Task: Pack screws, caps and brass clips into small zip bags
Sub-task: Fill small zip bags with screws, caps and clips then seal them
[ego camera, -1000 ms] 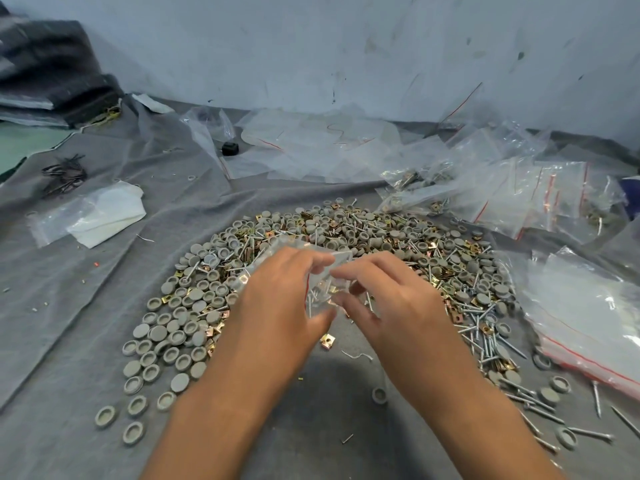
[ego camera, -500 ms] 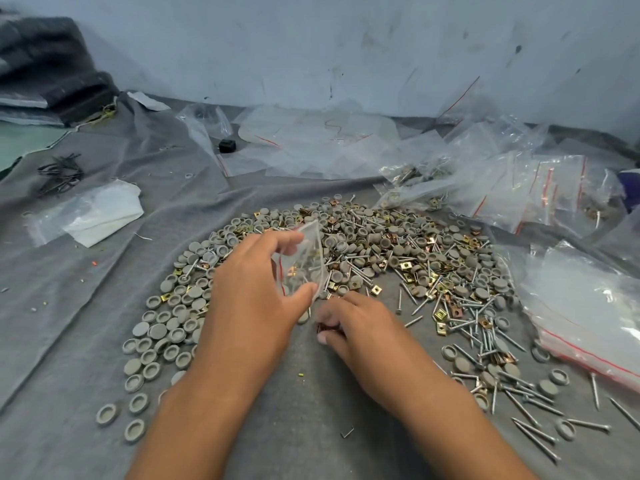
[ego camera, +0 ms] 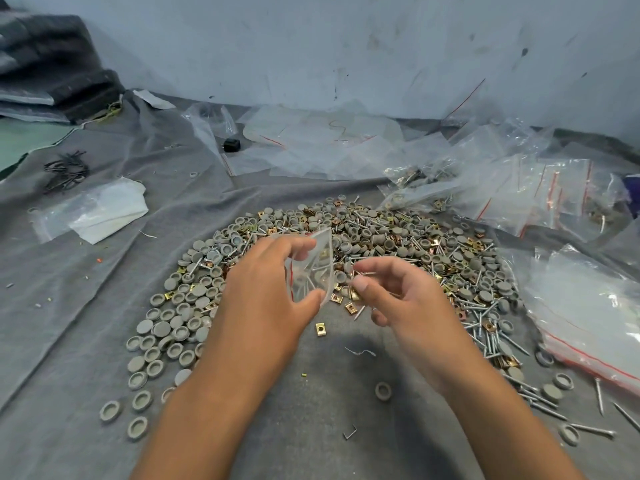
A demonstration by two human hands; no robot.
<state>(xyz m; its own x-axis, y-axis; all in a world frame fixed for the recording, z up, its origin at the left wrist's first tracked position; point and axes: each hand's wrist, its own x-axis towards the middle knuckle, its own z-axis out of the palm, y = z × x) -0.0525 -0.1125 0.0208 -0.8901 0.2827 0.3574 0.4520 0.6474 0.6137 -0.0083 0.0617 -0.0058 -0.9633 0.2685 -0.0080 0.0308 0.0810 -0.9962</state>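
My left hand (ego camera: 266,289) pinches a small clear zip bag (ego camera: 313,268) between thumb and fingers, mouth turned to the right; screws show through it. My right hand (ego camera: 398,296) hovers just right of the bag's mouth and pinches a brass clip between thumb and forefinger. Behind both hands lies a wide heap of grey caps (ego camera: 180,306), silver screws (ego camera: 485,317) and brass clips (ego camera: 320,329) on the grey cloth (ego camera: 86,323).
Filled zip bags (ego camera: 502,192) pile at the back right, and a stack of empty bags (ego camera: 588,306) lies at the right. More clear plastic (ego camera: 311,147) spreads at the back. A folded plastic sheet (ego camera: 100,213) and black ties (ego camera: 65,171) sit at left.
My right hand has risen from the cloth with a brass clip and come up to the bag's mouth. The left hand has kept hold of the bag.
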